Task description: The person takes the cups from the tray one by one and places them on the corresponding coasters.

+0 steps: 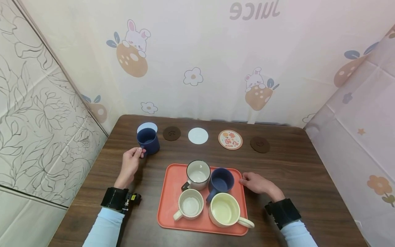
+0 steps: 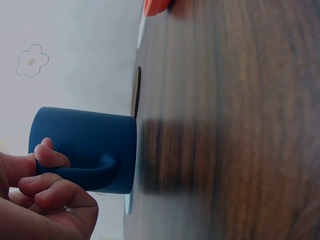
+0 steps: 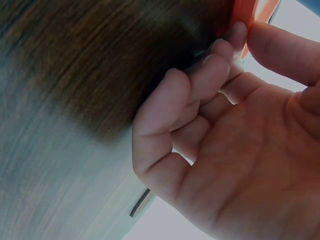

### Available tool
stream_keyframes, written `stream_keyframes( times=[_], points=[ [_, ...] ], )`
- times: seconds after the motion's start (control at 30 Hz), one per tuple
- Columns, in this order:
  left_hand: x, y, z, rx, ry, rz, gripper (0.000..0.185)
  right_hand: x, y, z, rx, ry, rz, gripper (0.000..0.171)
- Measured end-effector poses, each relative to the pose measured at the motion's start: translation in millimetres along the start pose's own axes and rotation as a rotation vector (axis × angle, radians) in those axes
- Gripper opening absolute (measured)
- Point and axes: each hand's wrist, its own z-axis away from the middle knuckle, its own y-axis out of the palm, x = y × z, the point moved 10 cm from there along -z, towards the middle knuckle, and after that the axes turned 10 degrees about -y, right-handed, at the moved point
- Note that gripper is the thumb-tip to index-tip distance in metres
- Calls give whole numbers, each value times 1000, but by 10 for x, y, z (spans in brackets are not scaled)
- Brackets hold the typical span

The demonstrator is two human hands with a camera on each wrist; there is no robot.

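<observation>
Item: dark blue mug (image 1: 148, 140), standing upright at the far left of the dark wooden table (image 1: 308, 171), apparently seated on a pale blue round coaster (image 1: 147, 127) whose far edge shows behind its rim. Grip: the left hand (image 1: 131, 164) has thumb and fingers curled round the mug's handle (image 2: 85, 173); the left-wrist view shows the thumb (image 2: 50, 156) on top of the loop and a bent finger below it. Handling, by judgement: looks ceramic with a matt glaze, so rigid, moderately heavy for its size, breakable if knocked or set down hard, and not notably slippery; the handle is the sound place to hold it, the body a second choice. It appears empty, so spillage is no concern. Second hand: the right hand (image 1: 257, 183) rests on the table at the right edge of the orange tray (image 1: 168, 206), fingers loosely bent with their tips touching the tray rim, gripping nothing. Tray contents: a white enamel-look mug (image 1: 197, 175), a second blue mug (image 1: 220, 182), a small cream cup (image 1: 189, 205), a large pale yellow mug (image 1: 226, 210). Far row: brown coaster (image 1: 171, 133), pale blue coaster (image 1: 198, 136), printed coaster (image 1: 230, 139), brown coaster (image 1: 260, 144). Views: only the head camera gives the layout and tray; only the left wrist shows the finger placement on the handle and the mug's base against the table; the right wrist alone shows the fingertips (image 3: 235, 37) meeting the tray edge.
</observation>
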Motion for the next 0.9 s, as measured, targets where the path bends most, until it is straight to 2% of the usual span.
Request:
stream_keyframes(
  times=[0.23,0.43,0.67,0.73,0.9],
  points=[
    [-6,-29,-43,0,-19,7,46,82,-6,16,11,-34,12,32],
    [-15,-46,-100,1,-8,8,45,47,-14,11,-8,-13,1,38],
    [-30,-64,-166,-17,12,16,43,583,-116,208,11,-51,-8,29],
    [-40,-64,-182,-17,16,20,44,633,-125,220,14,-63,-6,29],
    [-71,-63,-226,-17,24,22,46,568,-103,193,13,-91,10,31]
  ],
)
